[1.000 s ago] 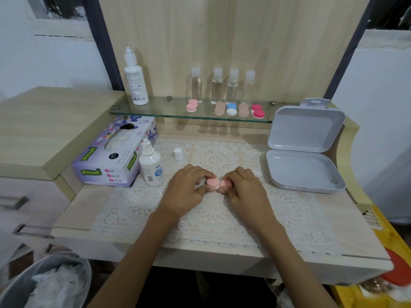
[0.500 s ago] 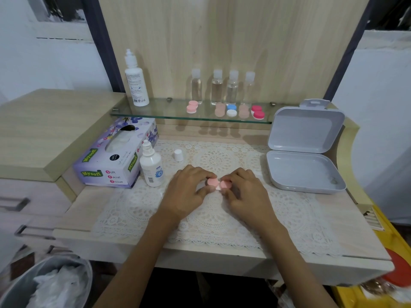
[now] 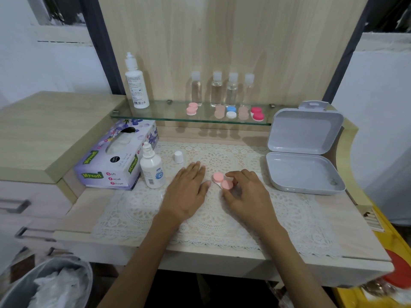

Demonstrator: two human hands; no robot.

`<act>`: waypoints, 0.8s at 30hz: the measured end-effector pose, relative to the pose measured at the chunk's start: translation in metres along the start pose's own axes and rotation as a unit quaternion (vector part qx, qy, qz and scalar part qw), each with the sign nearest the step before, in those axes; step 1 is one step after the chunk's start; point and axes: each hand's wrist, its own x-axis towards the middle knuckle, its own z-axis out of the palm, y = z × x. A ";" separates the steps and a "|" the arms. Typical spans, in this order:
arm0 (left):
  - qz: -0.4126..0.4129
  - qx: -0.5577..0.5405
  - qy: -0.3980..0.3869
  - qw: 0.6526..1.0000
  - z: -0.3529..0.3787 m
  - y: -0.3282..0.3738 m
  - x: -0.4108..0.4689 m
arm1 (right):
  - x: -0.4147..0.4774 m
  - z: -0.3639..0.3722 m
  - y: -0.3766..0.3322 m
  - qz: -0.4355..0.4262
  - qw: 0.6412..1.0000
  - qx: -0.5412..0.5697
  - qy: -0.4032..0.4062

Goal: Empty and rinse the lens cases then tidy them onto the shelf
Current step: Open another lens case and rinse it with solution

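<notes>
Lens case (image 3: 218, 177), round pink caps, seemingly pinched by right hand (image 3: 247, 194); left hand (image 3: 186, 192) spread.

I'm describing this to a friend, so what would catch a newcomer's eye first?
At mid-table the right hand pinches a pink lens case on the lace mat, the left hand flat beside it. Behind, a glass shelf carries more cases and four bottles; an open grey box lies at right.
</notes>
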 end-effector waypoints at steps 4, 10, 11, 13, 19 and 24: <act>-0.008 0.020 -0.027 0.999 -0.001 0.000 0.000 | 0.000 0.001 0.001 0.000 1.000 -0.008 -0.003; -0.029 0.056 -0.087 0.994 -0.003 0.004 0.000 | 0.001 0.001 0.001 0.011 1.000 -0.003 -0.003; -0.034 0.055 -0.090 0.994 -0.003 0.006 0.000 | 0.001 0.001 0.001 0.012 1.000 -0.002 -0.004; -0.048 0.060 -0.087 0.993 -0.003 0.008 -0.001 | 0.001 0.000 0.001 0.013 1.000 -0.001 -0.006; -0.059 0.056 -0.058 0.995 -0.001 0.010 -0.006 | 0.004 0.000 0.002 0.016 1.000 -0.015 -0.007; -0.056 0.043 -0.045 0.996 -0.001 0.010 -0.007 | 0.008 -0.003 0.001 0.014 0.999 -0.025 -0.028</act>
